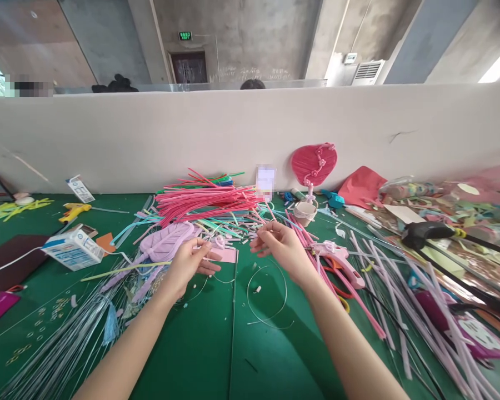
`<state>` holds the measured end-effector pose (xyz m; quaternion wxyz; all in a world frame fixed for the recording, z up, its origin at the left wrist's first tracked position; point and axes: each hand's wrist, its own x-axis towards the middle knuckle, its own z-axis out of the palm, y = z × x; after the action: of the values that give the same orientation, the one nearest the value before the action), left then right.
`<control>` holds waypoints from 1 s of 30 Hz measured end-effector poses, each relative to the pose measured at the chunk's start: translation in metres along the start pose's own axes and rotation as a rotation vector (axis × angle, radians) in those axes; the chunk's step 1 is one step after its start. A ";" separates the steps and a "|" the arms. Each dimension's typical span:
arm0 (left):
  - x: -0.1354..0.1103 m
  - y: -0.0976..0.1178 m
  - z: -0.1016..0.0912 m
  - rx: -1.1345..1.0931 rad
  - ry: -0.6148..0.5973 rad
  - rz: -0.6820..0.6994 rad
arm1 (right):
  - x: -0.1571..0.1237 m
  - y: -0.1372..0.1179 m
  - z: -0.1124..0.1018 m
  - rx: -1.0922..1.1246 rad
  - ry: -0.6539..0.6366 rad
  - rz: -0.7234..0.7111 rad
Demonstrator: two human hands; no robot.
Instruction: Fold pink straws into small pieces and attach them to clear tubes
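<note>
My left hand [191, 258] is over the middle of the green table, thumb and index finger pinched and the other fingers stretched out. Thin curved strands [200, 287] show just below it; what sits in the pinch is too fine to make out. Opposite it, my right hand [278, 244] is closed in a pinch. A thin wire loop [286, 294] curves down from beneath that hand, its ends crossing low. Left of my left hand lies a lilac leaf [162, 244] made of fuzzy stems. A pink card [229, 255] lies behind its fingers.
Red and pink pipe cleaners [208, 203] are piled behind my hands. A pink glue gun [341, 261] lies right, a yellow glue gun [75, 211] left, near a white-and-blue box [73, 248]. Bare wire stems [66, 339] spread front left. A red fuzzy piece [310, 165] stands by the partition [150, 133].
</note>
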<state>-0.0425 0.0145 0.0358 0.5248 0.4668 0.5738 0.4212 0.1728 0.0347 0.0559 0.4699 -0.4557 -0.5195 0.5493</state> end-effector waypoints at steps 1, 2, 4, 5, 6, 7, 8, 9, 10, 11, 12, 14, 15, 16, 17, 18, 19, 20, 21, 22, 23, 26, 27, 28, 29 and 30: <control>0.001 -0.004 -0.003 0.002 -0.035 -0.044 | -0.001 -0.002 -0.001 0.028 -0.048 0.030; 0.003 -0.009 -0.005 0.009 -0.063 -0.079 | -0.002 -0.002 -0.002 0.098 -0.114 0.081; 0.005 -0.016 -0.006 0.046 -0.079 -0.128 | -0.003 0.001 -0.002 0.335 -0.266 0.228; 0.005 -0.020 -0.005 0.076 -0.073 -0.141 | -0.002 0.004 0.000 0.469 -0.329 0.306; 0.006 -0.022 -0.003 0.109 -0.068 -0.148 | -0.002 0.009 0.002 0.581 -0.375 0.374; 0.006 -0.024 -0.002 0.142 -0.065 -0.148 | -0.001 0.014 0.006 0.642 -0.404 0.430; 0.006 -0.025 -0.001 0.176 -0.067 -0.143 | 0.000 0.019 0.010 0.655 -0.422 0.474; 0.006 -0.026 -0.001 0.207 -0.069 -0.134 | 0.000 0.024 0.014 0.631 -0.430 0.513; 0.007 -0.027 -0.001 0.230 -0.070 -0.125 | 0.001 0.029 0.018 0.581 -0.433 0.541; 0.007 -0.028 -0.002 0.257 -0.067 -0.117 | 0.001 0.032 0.022 0.513 -0.431 0.555; 0.007 -0.028 -0.004 0.287 -0.063 -0.111 | 0.001 0.033 0.026 0.435 -0.428 0.553; 0.008 -0.027 -0.008 0.343 -0.054 -0.102 | -0.001 0.032 0.031 0.242 -0.428 0.503; 0.008 -0.026 -0.010 0.396 -0.049 -0.089 | -0.001 0.029 0.032 0.107 -0.429 0.461; 0.008 -0.025 -0.012 0.473 -0.040 -0.064 | -0.002 0.026 0.033 -0.046 -0.435 0.410; 0.007 -0.024 -0.013 0.561 -0.025 -0.032 | -0.003 0.023 0.033 -0.203 -0.446 0.354; 0.007 -0.023 -0.015 0.649 -0.005 -0.001 | -0.003 0.019 0.033 -0.353 -0.456 0.285; 0.006 -0.021 -0.016 0.731 0.016 0.026 | -0.004 0.016 0.032 -0.485 -0.455 0.207; 0.005 -0.020 -0.016 0.790 0.033 0.043 | -0.003 0.014 0.032 -0.588 -0.446 0.129; 0.004 -0.020 -0.017 0.815 0.041 0.046 | -0.002 0.011 0.031 -0.666 -0.429 0.061; 0.004 -0.019 -0.017 0.819 0.036 0.039 | -0.001 0.010 0.030 -0.724 -0.406 0.012; 0.003 -0.018 -0.017 0.811 0.019 0.030 | 0.001 0.009 0.028 -0.769 -0.380 -0.019; 0.000 -0.018 -0.017 0.770 -0.034 -0.002 | 0.004 0.003 0.021 -0.866 -0.343 -0.081; 0.000 -0.018 -0.017 0.763 -0.043 -0.019 | 0.004 0.000 0.018 -0.881 -0.336 -0.114; -0.001 -0.018 -0.018 0.768 -0.046 -0.036 | 0.003 -0.005 0.015 -0.879 -0.329 -0.151; -0.002 -0.018 -0.019 0.784 -0.047 -0.048 | 0.000 -0.011 0.011 -0.860 -0.321 -0.182; -0.003 -0.018 -0.020 0.808 -0.049 -0.048 | -0.003 -0.017 0.008 -0.823 -0.321 -0.192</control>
<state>-0.0637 0.0084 0.0208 0.3224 0.6318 0.6912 0.1383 0.1661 0.0313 0.0738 0.2120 -0.4632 -0.8009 0.3147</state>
